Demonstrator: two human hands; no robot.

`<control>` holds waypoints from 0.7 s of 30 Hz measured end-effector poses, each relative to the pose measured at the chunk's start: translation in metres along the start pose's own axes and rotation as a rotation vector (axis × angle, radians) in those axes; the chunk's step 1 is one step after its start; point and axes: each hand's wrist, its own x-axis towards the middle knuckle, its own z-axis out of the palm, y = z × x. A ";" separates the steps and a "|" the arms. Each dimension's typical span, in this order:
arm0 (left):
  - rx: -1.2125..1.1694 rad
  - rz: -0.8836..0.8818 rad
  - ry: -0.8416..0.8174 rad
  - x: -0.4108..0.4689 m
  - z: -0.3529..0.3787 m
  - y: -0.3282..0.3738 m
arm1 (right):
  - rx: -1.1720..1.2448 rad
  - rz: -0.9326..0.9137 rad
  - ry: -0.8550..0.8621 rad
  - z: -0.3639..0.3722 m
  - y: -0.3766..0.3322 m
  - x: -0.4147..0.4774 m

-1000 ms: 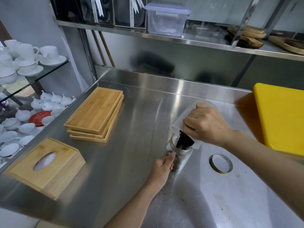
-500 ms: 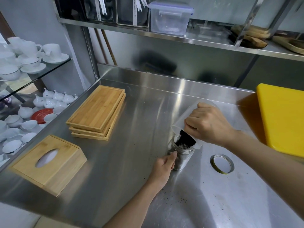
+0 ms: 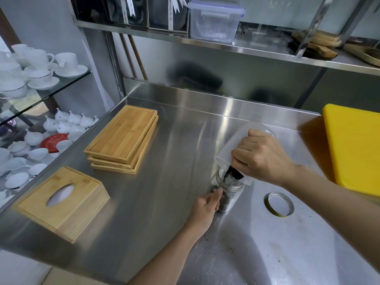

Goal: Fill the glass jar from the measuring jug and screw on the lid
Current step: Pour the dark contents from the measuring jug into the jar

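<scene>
A small glass jar (image 3: 230, 195) stands upright on the steel counter (image 3: 176, 182), partly holding dark loose grains. My left hand (image 3: 205, 208) grips its left side near the base. My right hand (image 3: 261, 157) holds a translucent plastic measuring jug (image 3: 232, 149) tipped steeply, its spout over the jar mouth, and dark grains (image 3: 233, 174) slide from the lip into the jar. The metal lid (image 3: 279, 204) lies flat on the counter to the right of the jar, inside facing up.
A stack of bamboo trays (image 3: 123, 140) and a bamboo tissue box (image 3: 63, 200) sit at the left. A yellow cutting board (image 3: 355, 149) lies at the right edge. Dark crumbs dot the counter near the jar. A shelf with a plastic container (image 3: 213, 19) hangs above.
The jug stays tipped over the jar and the dark grains keep sliding down into it. Both hands hold their places; only the camera shifted slightly.
</scene>
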 end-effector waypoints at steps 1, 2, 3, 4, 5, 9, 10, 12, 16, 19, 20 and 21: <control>-0.002 -0.005 0.003 0.000 0.000 0.000 | 0.000 -0.008 0.001 0.000 -0.001 0.000; -0.003 -0.010 0.005 0.000 0.000 0.000 | 0.001 -0.013 0.002 0.000 -0.001 0.001; -0.006 -0.011 0.004 0.000 0.000 0.000 | 0.002 -0.013 0.002 -0.001 -0.001 0.001; -0.007 -0.010 0.004 0.000 0.000 -0.001 | 0.004 -0.010 0.004 -0.001 -0.001 0.001; -0.006 -0.007 0.003 0.000 0.000 -0.001 | 0.008 -0.005 0.008 -0.001 -0.001 0.001; -0.026 -0.007 0.013 0.000 0.002 0.002 | 0.013 -0.013 0.017 -0.002 -0.002 0.001; -0.026 -0.011 0.014 0.000 0.002 0.002 | 0.011 -0.013 0.015 -0.002 -0.002 0.001; -0.022 -0.013 0.015 0.000 0.001 0.000 | 0.007 -0.016 0.013 -0.002 -0.002 0.001; -0.020 -0.020 0.026 0.001 0.001 -0.002 | -0.010 -0.040 0.010 0.000 -0.003 0.000; -0.023 -0.012 0.022 0.000 0.002 0.000 | -0.010 -0.041 0.005 -0.001 -0.003 -0.001; -0.026 -0.012 0.020 0.000 0.002 0.001 | -0.014 -0.045 -0.001 -0.001 -0.002 -0.002; -0.027 -0.016 0.019 0.000 0.002 0.000 | -0.018 -0.051 -0.005 -0.002 -0.003 -0.002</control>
